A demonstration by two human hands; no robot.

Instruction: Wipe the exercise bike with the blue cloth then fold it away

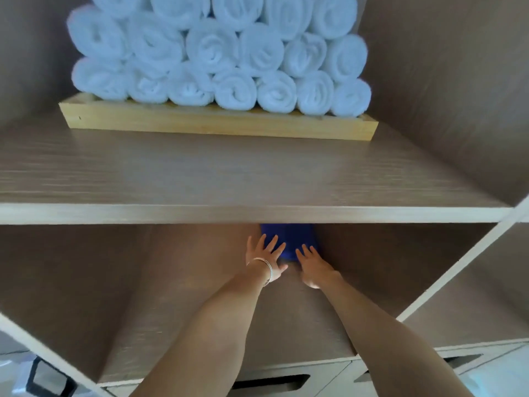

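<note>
The folded blue cloth (292,239) lies deep on the lower wooden shelf (286,325), its far part hidden under the edge of the shelf above. My left hand (264,253), with a bracelet at the wrist, rests with straight spread fingers on the cloth's left side. My right hand (310,266) lies flat with its fingertips on the cloth's right front edge. Both arms reach straight into the compartment. No exercise bike is in view.
The upper shelf (257,179) carries a wooden tray (217,121) stacked with several rolled white towels (217,50). Side panels wall the compartment at left and right. Below the lower shelf are drawers with cut-out handles (272,382).
</note>
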